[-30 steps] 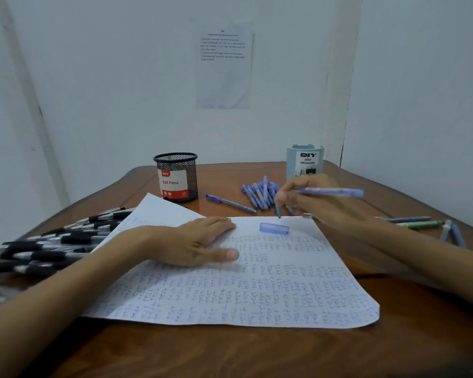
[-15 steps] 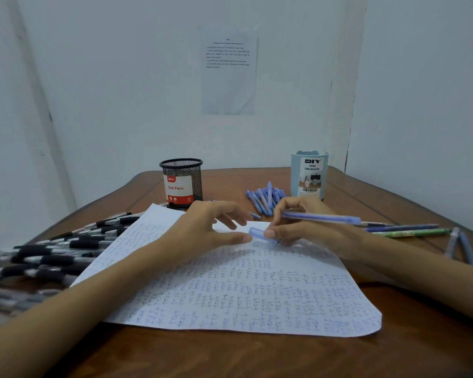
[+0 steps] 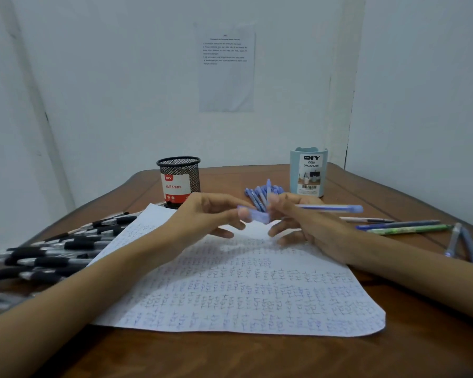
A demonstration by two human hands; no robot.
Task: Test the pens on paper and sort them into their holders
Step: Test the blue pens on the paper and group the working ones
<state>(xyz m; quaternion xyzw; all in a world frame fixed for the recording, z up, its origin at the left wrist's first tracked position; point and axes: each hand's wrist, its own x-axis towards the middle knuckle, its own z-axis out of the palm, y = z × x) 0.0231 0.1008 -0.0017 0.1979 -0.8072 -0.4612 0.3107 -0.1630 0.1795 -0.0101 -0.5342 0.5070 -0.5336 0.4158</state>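
Left hand (image 3: 210, 218) pinches one translucent blue cap (image 3: 254, 215); right hand (image 3: 301, 223) grips one slim blue pen (image 3: 329, 208), both above scribbled paper sheet (image 3: 243, 290). Two holders behind: black mesh cup (image 3: 178, 173), smooth pale-blue organizer (image 3: 308, 173). Blue pen heap (image 3: 260, 194) between them.

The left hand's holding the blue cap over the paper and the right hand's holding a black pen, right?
Not quite: the head view shows the left hand pinching the blue cap over the paper, but the pen in the right hand is blue, not black.
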